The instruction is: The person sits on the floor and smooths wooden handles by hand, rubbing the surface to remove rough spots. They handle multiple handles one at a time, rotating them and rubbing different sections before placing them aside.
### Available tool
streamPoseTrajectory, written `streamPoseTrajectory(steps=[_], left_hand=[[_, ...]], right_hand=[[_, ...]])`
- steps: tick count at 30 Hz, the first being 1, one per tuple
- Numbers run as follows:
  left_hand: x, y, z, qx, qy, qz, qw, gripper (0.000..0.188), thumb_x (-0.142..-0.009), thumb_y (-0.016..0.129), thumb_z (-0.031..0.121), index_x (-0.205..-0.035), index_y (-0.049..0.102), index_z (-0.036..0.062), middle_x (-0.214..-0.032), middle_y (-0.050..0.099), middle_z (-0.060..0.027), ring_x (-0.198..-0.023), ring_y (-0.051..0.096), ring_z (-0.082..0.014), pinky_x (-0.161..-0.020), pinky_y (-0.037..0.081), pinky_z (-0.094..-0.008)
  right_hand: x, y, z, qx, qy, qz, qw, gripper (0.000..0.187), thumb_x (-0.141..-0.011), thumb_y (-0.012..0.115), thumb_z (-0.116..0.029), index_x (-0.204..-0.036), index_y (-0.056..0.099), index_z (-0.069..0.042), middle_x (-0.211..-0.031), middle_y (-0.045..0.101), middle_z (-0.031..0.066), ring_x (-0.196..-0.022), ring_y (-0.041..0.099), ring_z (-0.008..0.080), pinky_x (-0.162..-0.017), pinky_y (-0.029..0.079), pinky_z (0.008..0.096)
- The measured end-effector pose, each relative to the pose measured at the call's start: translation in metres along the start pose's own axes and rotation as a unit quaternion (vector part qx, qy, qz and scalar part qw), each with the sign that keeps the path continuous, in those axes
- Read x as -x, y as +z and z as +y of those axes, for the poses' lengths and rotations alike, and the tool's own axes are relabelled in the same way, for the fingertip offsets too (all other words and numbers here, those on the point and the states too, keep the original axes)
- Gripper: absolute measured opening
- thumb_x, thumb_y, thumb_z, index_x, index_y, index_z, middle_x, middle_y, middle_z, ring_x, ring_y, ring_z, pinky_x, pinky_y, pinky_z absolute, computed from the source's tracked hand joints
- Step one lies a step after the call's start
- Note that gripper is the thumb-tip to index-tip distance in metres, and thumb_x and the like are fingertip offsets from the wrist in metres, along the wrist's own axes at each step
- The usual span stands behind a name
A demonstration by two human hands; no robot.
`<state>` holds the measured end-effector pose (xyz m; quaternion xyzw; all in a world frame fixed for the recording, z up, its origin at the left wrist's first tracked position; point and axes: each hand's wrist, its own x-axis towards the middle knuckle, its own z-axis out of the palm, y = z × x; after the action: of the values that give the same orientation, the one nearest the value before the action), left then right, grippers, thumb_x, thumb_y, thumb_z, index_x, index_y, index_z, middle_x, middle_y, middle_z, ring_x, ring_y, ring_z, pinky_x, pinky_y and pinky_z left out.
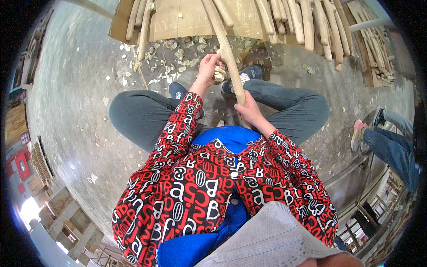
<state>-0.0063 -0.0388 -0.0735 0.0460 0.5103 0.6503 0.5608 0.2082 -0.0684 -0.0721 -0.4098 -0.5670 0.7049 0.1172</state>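
Wooden stick (232, 66), near end gripped by the fingers of the right hand (250, 110), likely the surest hold, points between eleven and twelve o'clock; probably light, stiff, hardly slippery. Farther along, the left hand (208, 69) curls beside its knob (223, 50), grip unclear. Beyond, similar sticks (308, 26) lie toward one o'clock.

Gry flr (89, 120), co-worker's blu jeans (395, 155)

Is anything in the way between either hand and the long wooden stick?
Nothing visible is. The right hand grips the near end of the wooden stick; the left hand is close beside the stick farther up, though whether they touch is unclear.
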Motion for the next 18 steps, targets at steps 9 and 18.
streamPoseTrajectory(steps=[9,18], left_hand=[[-0.001,-0.004,-0.006,0.017,0.029,-0.011,0.999,0.010,-0.086,0.056,0.010,-0.093,0.050,0.0050,-0.068,0.055,-0.0042,-0.052,0.053,-0.0123,-0.046,0.046,-0.0256],[0.001,0.002,-0.006,0.011,0.009,-0.004,1.000,0.012,-0.086,0.056,0.011,-0.095,0.051,0.0050,-0.068,0.053,-0.0029,-0.054,0.053,-0.0120,-0.047,0.046,-0.0265]], right_hand=[[0.004,0.001,-0.013,0.032,0.016,0.011,0.999,0.058,-0.075,0.058,-0.011,-0.129,0.037,-0.006,-0.083,0.052,0.0067,-0.053,0.051,0.0140,-0.046,0.045,0.0290],[0.002,-0.001,-0.004,0.018,-0.004,0.015,1.000,0.059,-0.074,0.058,-0.012,-0.130,0.038,-0.004,-0.086,0.053,0.0078,-0.058,0.054,0.0149,-0.050,0.046,0.0293]])
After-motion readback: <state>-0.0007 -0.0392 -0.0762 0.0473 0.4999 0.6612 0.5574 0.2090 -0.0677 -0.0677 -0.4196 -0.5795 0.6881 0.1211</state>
